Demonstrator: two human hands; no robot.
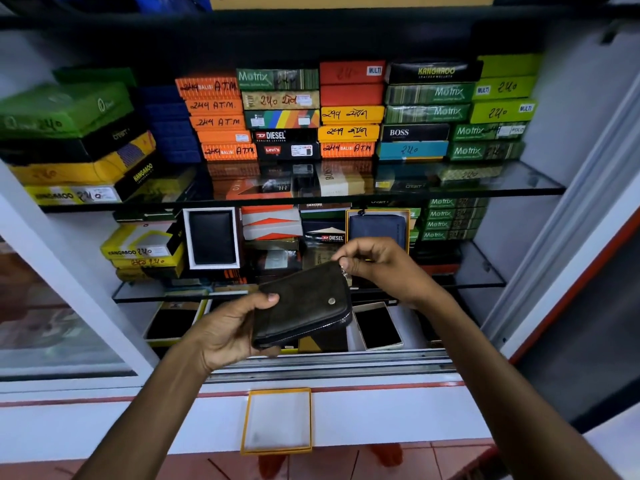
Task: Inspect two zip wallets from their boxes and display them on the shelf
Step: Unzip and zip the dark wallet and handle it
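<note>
a: the dark zip wallet (pixel 304 303)?
b: closed, tilted, one round stud on its face, held in front of the shelves.
a: the other?
b: blue zip wallet (pixel 377 230), upright in a yellow-rimmed box (pixel 348 230) on the middle shelf (pixel 485 271).
a: the spare box?
b: empty yellow-rimmed box (pixel 277 420), open, flat on the ledge below.

White cabinet (pixel 41 258) with glass shelves (pixel 485 183) above red-tiled floor (pixel 450 455).

Both forearms are bare, with no sleeves in sight. The left hand (pixel 228 327) and right hand (pixel 377 268) carry no rings, watch or gloves; fingernails are short and plain.
</note>
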